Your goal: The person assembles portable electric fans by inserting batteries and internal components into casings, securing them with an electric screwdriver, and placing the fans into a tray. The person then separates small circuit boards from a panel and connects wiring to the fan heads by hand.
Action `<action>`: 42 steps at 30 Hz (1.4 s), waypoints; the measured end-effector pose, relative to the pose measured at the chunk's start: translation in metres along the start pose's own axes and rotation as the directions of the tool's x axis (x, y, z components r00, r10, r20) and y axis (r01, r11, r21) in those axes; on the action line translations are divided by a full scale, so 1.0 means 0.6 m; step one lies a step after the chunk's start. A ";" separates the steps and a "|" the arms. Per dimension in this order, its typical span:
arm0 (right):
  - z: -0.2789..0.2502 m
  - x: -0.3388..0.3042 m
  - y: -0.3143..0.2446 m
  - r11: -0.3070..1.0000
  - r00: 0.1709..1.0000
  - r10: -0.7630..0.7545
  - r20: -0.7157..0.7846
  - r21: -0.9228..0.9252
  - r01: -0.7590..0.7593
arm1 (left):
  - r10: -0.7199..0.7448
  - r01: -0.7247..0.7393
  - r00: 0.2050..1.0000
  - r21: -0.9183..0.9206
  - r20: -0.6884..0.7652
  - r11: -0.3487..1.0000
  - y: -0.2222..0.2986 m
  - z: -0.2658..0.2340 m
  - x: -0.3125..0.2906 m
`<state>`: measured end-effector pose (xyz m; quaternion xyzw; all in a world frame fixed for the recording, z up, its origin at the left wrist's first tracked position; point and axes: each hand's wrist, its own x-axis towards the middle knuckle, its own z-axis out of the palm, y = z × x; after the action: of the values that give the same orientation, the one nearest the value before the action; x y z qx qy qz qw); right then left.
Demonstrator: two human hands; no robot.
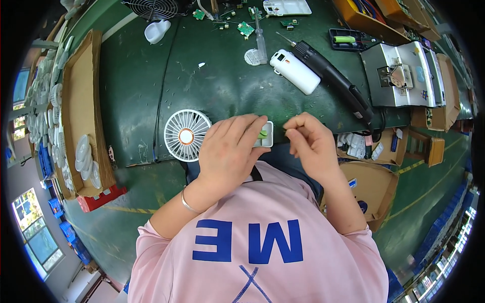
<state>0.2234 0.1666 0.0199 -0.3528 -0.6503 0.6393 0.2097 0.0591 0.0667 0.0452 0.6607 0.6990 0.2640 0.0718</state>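
A white handheld fan [174, 135] lies at the table's near edge, its round slatted head to the left. My left hand [230, 146] is closed over its handle and hides most of it. At the handle's right end an open white housing [269, 135] shows past my fingers, with a green part [262, 134] inside. Just right of the housing and apart from it, my right hand [311, 144] has thumb and fingers drawn together in a pinch. Whatever it may hold is too small to make out.
Beyond my hands lie a white casing [295, 71], a black electric screwdriver [331, 76] and a clear-handled screwdriver [260, 45]. Small green circuit boards [245, 29] are at the back. A metal fixture [401, 76] stands right; a cardboard tray [81, 111] is left.
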 end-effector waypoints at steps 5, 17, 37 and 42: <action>0.009 0.003 -0.026 0.989 0.989 0.140 0.045 0.042 -0.142 | -0.012 0.011 0.999 -0.030 -0.033 0.999 -0.002 -0.001 -0.003; 0.022 0.003 0.000 0.984 0.983 -0.177 -0.049 0.004 0.177 | -0.012 0.007 0.998 -0.073 -0.068 0.997 0.000 -0.002 -0.002; 0.037 0.013 -0.013 0.992 0.986 0.096 0.134 0.066 -0.106 | 0.036 -0.044 0.995 -0.083 -0.098 0.996 0.002 -0.022 -0.014; 0.048 -0.004 -0.033 0.963 0.981 0.159 0.111 0.201 -0.179 | -0.123 0.181 0.983 -0.579 0.139 0.795 -0.005 -0.055 -0.090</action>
<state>0.2005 0.1466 0.0368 -0.3525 -0.5557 0.7358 0.1599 0.0479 0.0057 0.0584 0.5593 0.6292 0.4295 0.3268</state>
